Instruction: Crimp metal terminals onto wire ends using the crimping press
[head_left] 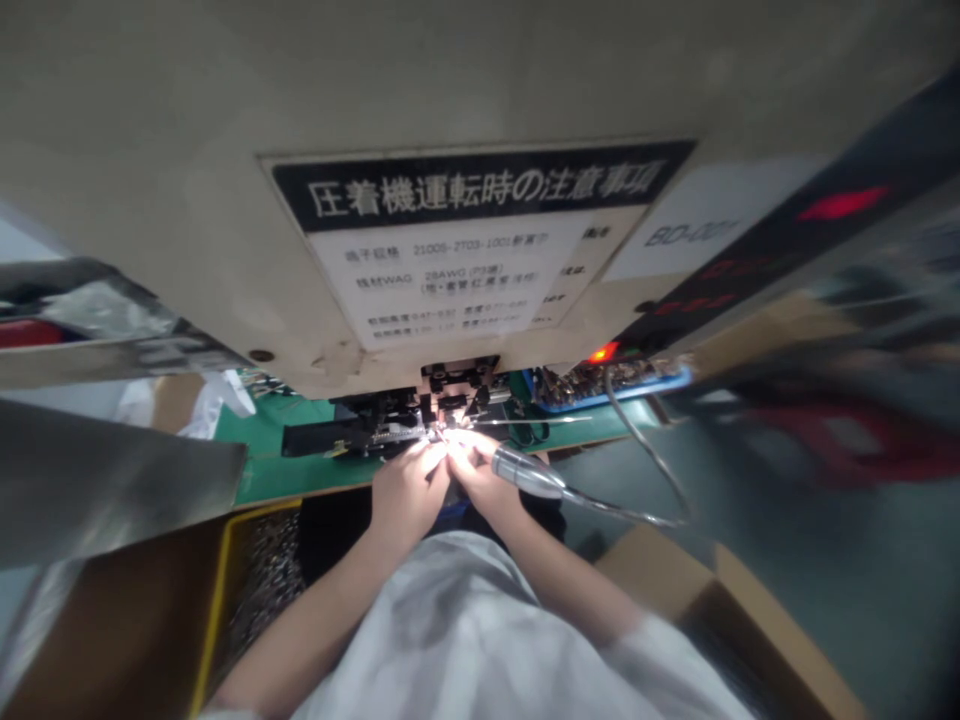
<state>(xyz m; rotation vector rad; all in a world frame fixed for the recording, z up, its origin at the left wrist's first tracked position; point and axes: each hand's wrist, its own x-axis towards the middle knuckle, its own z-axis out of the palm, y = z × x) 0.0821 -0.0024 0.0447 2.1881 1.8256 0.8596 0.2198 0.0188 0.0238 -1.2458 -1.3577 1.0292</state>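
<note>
My left hand [409,490] and my right hand [480,475] meet at the front of the crimping machine [450,385], under its head. The fingers of both are pinched together in a bright pool of light. Whatever thin piece lies between the fingertips is washed out by glare and too small to name. A metal-bodied work lamp [529,472] on a bendable neck points at the fingertips from the right, overlapping my right hand. A thin strip of terminals [397,436] runs into the machine from the left.
A large beige machine housing [480,80] with a printed label [465,270] fills the upper view. A blue tray [622,388] of small parts stands right on the green bench [262,470]. Below are a yellow-rimmed bin [214,610] and a cardboard box [660,565].
</note>
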